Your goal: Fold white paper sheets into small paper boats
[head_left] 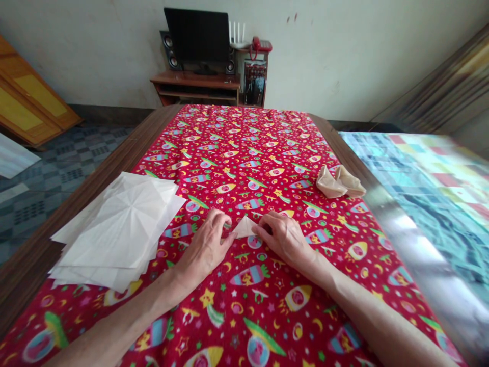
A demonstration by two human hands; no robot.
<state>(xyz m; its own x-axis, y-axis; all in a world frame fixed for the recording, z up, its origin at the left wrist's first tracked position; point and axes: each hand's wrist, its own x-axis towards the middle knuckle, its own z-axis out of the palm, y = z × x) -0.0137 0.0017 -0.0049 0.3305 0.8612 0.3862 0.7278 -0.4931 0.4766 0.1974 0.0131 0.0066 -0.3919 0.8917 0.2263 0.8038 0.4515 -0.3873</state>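
A small folded piece of white paper point(245, 227), triangular at the top, lies on the red patterned cloth point(248, 306) between my hands. My left hand point(211, 235) pinches its left corner between thumb and fingers. On the other side, my right hand point(283, 235) grips the right corner, its fingers curled and partly covering the paper. To the left rests a stack of creased white paper sheets point(126, 219), the top one marked with folds radiating from a centre. Two folded paper shapes point(340, 182), cream-coloured, sit together at the right.
The cloth covers a brown wooden table point(130, 148) whose edges show on both sides. Beyond it stand a monitor point(197, 36) on a wooden desk point(194, 77) and a red telephone point(261, 45). A bed with a patterned sheet point(431, 188) adjoins the right side.
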